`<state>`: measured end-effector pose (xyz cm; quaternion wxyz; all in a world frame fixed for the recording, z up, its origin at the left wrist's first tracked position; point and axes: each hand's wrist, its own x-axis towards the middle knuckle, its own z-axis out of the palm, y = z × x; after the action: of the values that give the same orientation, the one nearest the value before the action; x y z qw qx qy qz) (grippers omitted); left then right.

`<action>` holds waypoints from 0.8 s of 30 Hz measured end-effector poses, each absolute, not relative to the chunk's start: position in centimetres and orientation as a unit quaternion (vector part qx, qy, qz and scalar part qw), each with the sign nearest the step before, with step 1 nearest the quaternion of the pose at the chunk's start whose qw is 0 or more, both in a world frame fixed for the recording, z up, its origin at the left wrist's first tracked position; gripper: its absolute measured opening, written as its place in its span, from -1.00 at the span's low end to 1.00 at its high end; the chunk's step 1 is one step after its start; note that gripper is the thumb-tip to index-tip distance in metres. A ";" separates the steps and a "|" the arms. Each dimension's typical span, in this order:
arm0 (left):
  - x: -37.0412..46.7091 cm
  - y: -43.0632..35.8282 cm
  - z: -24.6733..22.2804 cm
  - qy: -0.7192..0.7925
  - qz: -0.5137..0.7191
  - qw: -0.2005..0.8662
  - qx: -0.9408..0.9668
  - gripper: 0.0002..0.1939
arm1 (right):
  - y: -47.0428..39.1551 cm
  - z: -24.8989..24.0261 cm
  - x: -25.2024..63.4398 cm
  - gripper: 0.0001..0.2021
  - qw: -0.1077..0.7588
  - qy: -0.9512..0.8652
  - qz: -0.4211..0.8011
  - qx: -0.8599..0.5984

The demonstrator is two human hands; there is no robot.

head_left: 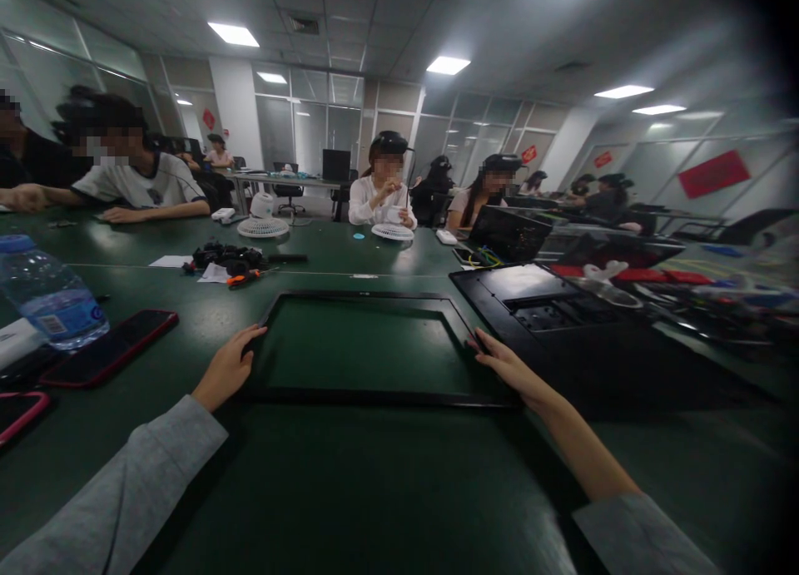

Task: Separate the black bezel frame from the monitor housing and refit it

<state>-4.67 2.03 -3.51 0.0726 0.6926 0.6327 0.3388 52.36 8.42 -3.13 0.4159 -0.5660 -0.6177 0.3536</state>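
Note:
A thin black rectangular frame [387, 398], which looks like a monitor bezel, is held just above or on the green table in front of me. Through its open middle the tabletop shows. My left hand [228, 365] grips its left side, thumb and fingers pinched on the edge. On the opposite side my right hand [504, 363] is closed on the right edge in the same way. To the right of the frame lies a large black panel [599, 359], with a recessed section near its far side.
A water bottle [50, 296] stands at the left beside a red-edged phone [116, 346]. Farther back lie a dark bundle of parts [225, 259] and white fans [263, 227]. Cables and metal parts [705, 309] crowd the right. Other people sit across the green table [374, 492].

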 end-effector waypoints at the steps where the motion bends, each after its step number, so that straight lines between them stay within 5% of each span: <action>1: -4.7 2.0 -3.6 0.633 0.339 0.072 0.692 -0.44 | 8.7 -3.5 52.4 -0.39 0.415 -0.627 0.334 -0.569; 20: -3.5 0.9 -1.8 0.636 0.331 0.069 0.694 -0.43 | 8.8 -4.1 51.8 -0.44 0.372 -0.716 0.114 -0.580; 24: -2.1 -0.7 -0.3 0.571 0.230 0.121 0.779 -0.34 | 8.3 -2.3 53.7 -0.42 0.385 -0.682 0.032 -0.621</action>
<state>-2.08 -0.70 -0.27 0.1209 0.7788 0.5711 0.2298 53.71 8.25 -2.26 0.3850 -0.6205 -0.6824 0.0319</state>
